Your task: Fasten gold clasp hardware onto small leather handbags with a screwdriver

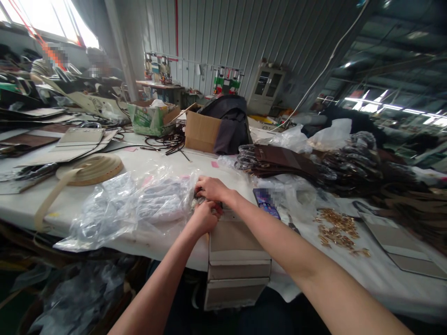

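Both hands meet near the middle of the white table, at the far end of a grey-beige folded panel piece that hangs over the front edge. My left hand has its fingers curled round a small dark, partly shiny bundle at that end. Just beyond it, my right hand bends its fingers down onto the same bundle. What exactly the fingertips hold is too small and covered to tell. Clear plastic bags with pale contents lie directly left of the hands. A phone rests to the right, beyond my right forearm.
A tape roll lies at left. Behind stand a green box and a cardboard box with dark cloth. Brown strap pieces, gold metal parts and another grey panel lie at right. People sit far left.
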A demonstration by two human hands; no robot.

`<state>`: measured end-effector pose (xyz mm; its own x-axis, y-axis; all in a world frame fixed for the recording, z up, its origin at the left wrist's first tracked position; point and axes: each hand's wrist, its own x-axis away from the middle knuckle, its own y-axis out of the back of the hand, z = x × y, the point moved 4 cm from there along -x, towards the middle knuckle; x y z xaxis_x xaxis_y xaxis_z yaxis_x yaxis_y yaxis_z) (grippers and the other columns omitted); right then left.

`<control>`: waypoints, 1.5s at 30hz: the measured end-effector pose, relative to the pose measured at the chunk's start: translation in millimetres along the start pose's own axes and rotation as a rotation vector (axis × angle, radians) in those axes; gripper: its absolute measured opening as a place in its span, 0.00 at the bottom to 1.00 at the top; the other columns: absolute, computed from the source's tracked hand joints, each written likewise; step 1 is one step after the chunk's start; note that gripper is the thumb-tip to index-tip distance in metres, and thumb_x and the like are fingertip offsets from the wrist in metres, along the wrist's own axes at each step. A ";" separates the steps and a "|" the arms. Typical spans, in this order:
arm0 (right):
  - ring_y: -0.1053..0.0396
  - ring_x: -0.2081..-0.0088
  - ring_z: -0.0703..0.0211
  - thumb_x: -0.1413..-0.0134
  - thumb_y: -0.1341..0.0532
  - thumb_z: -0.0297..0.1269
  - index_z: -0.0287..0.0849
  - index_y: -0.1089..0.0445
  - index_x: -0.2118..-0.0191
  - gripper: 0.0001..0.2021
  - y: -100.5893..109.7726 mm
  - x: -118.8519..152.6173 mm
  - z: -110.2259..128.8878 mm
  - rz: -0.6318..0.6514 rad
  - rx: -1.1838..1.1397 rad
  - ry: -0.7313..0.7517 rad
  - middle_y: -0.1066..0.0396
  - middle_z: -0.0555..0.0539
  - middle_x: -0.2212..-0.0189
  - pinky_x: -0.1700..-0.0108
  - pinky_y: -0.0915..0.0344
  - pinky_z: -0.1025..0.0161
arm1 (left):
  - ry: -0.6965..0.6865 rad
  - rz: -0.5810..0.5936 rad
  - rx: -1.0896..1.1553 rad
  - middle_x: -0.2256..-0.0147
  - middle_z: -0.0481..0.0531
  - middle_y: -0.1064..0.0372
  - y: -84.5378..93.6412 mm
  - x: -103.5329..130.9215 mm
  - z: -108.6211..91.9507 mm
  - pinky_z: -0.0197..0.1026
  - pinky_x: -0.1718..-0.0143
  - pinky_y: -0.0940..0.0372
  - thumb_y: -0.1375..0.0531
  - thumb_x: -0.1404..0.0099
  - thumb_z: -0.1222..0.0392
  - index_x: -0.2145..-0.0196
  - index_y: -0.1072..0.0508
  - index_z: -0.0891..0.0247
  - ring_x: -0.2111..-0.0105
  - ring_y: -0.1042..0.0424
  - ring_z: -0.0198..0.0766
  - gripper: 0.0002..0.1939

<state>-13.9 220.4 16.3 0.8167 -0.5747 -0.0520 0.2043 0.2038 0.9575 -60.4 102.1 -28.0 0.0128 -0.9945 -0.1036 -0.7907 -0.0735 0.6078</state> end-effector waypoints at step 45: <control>0.24 0.64 0.58 0.37 0.35 0.29 0.43 0.12 0.56 0.12 23.4 188.0 -43.3 -0.112 -0.516 -0.274 0.16 0.48 0.64 0.60 0.35 0.65 | 0.099 0.015 -0.065 0.45 0.59 0.22 -8.7 6.6 -14.3 0.60 0.32 0.36 0.28 0.35 0.51 0.61 0.19 0.58 0.38 0.31 0.63 0.10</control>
<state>167.8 151.4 16.6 0.6196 -0.7849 -0.0038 0.5735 0.4495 0.6849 -44.6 95.0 -22.7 0.0642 -0.9978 -0.0184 -0.7499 -0.0604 0.6588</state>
